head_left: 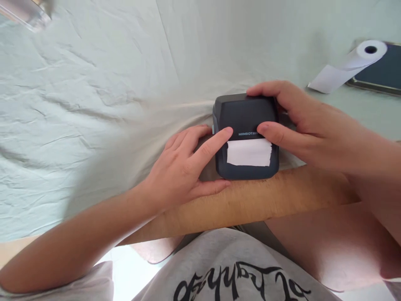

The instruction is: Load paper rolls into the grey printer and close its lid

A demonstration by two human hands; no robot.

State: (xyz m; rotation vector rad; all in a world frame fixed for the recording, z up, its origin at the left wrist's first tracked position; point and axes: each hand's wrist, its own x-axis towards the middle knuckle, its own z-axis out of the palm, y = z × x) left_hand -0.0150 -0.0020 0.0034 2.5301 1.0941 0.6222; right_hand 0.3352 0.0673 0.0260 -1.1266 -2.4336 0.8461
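A dark label printer (247, 115) marked NIIMBOT sits at the table's front edge, its lid down. From its slot a torn-edged strip of white paper (249, 152) sticks out over the front. My left hand (184, 165) holds the printer's left side, index finger on the lid and thumb at the front lower edge. Gripping the right side is my right hand (308, 121), its thumb on the lid beside the lettering and its fingers over the far edge. Part of those fingers is hidden behind the printer.
A white paper roll (360, 62) with a loose end lies at the right, against a dark flat device or tray (380, 69). A clear object (31, 16) is cut off at the top left. A wrinkled pale cloth (103, 83) covers the table; its wooden edge (244, 200) shows in front.
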